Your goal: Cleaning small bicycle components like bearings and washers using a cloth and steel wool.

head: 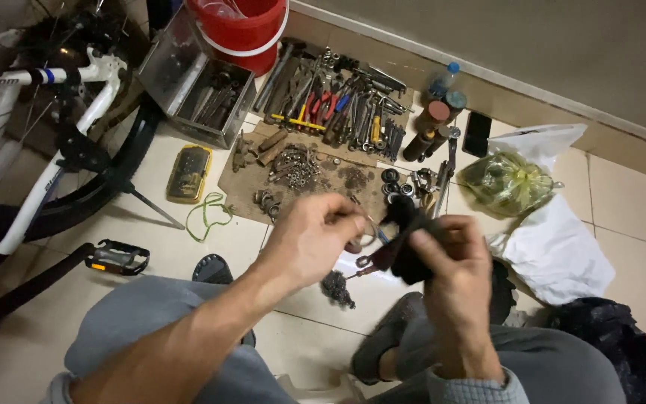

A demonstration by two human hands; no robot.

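Left hand (315, 239): fingers pinched together on a small metal ring-shaped part (366, 228), held up over the pale tiled floor (151, 224) in front of the knees. Right hand (454, 258): clamped around a dark black rag (405, 247), with a thin metal piece (368, 262) sticking out toward the left hand; exact shape too blurred to tell. Hands near each other, not touching. Both at mid-frame, above a small dark greasy clump (336, 288) lying on the tile.

Behind the hands: flat brown cardboard sheet (241, 187) carrying loose nuts, bolts and small metal hardware (297, 164). Farther back, spread of hand tools with red, blue and yellow grips (338, 105), against the wall base. Open grey metal toolbox (203, 93) to the left of that, red plastic bucket (241, 30) just behind it.

Left side: white bicycle frame with black tyre (61, 135), black pedal with orange reflector (117, 258) on the floor, yellow rectangular case (188, 173), loop of green cord (207, 213).

Right side: green translucent bag, knotted (506, 183), on white plastic sheeting (555, 254); dark cylindrical cans and a bottle (435, 116) near the wall; black phone-like slab (477, 135).
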